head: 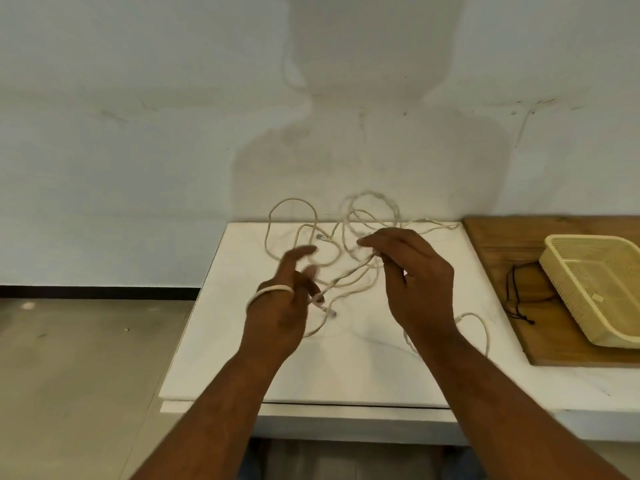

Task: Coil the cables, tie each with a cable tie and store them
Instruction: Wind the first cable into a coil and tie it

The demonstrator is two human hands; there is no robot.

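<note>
The right grip [412, 282] pinches the pale cable [273, 289] between thumb and fingers. One turn loops round the left grip [280, 317], whose fingers are spread and blurred — whether they clamp it, I cannot tell. The rest lies tangled just beyond both grips on the white worktop [346, 368], by a pale wall [138, 168] — a cream basket [595, 282] sits well right.

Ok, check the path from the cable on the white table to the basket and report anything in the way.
Nothing visible blocks the cable. Only a thin black cord lies flat on the wooden board just left of the basket, probably low enough to pass over.
</note>
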